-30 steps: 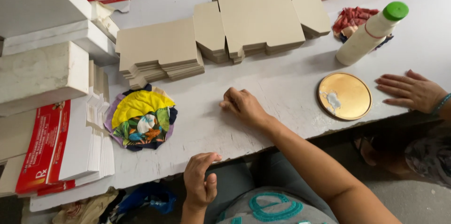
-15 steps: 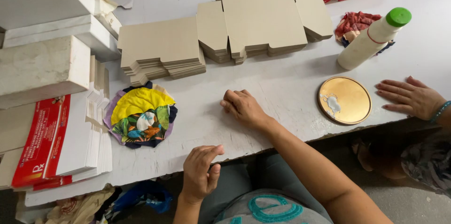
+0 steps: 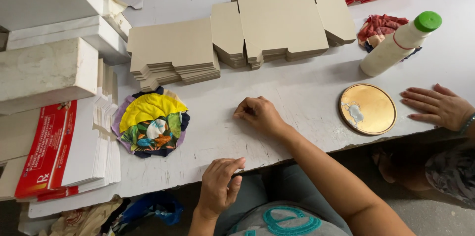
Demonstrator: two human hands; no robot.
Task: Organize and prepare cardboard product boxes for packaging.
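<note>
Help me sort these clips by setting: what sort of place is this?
Probably a small box-folding and gluing workbench. Stacks of flat brown cardboard box blanks lie on the worn white table, beside a white squeeze bottle with a green cap and a round gold lid holding white paste.

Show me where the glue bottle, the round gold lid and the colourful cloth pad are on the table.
glue bottle (image 3: 391,50), head view, on its white body below the green cap.
round gold lid (image 3: 371,107), head view, on its bare gold middle.
colourful cloth pad (image 3: 148,110), head view, on its yellow upper patch.
</note>
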